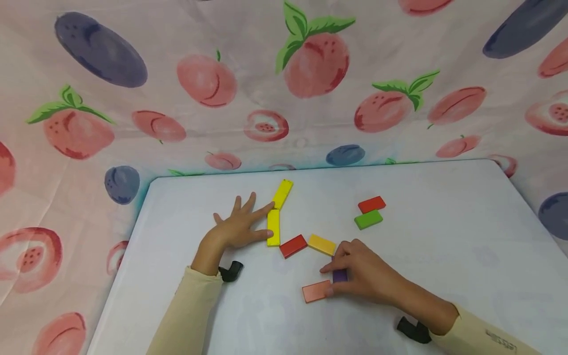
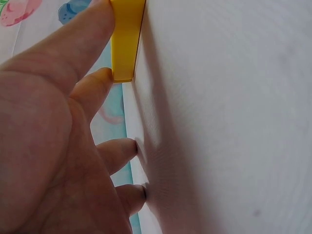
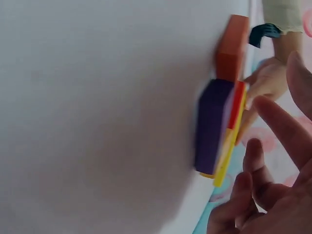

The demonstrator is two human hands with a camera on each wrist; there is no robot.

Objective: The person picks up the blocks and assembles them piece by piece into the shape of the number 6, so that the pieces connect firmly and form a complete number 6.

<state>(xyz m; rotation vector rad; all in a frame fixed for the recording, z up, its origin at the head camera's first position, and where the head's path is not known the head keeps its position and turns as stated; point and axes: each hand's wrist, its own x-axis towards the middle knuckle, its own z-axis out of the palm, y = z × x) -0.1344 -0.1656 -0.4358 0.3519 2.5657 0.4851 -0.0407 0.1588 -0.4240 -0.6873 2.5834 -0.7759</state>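
My left hand (image 1: 237,227) lies with spread fingers at two yellow blocks. One fingertip touches the upper yellow block (image 1: 283,192) and the thumb touches the lower yellow block (image 1: 273,229); the left wrist view shows yellow (image 2: 127,44) at the fingertips. A red block (image 1: 294,246), an orange-yellow block (image 1: 322,244), a purple block (image 1: 339,275) and a salmon-pink block (image 1: 314,292) form a bent line. My right hand (image 1: 370,273) hovers around the purple block, partly hiding it. In the right wrist view its fingers look apart from the purple block (image 3: 213,126).
Farther back on the right, a second red block (image 1: 372,204) lies against a green block (image 1: 368,220). All blocks lie on a white tabletop (image 1: 452,236). A fruit-patterned cloth (image 1: 310,113) hangs behind it. Black pieces (image 1: 232,271) sit at both wrists.
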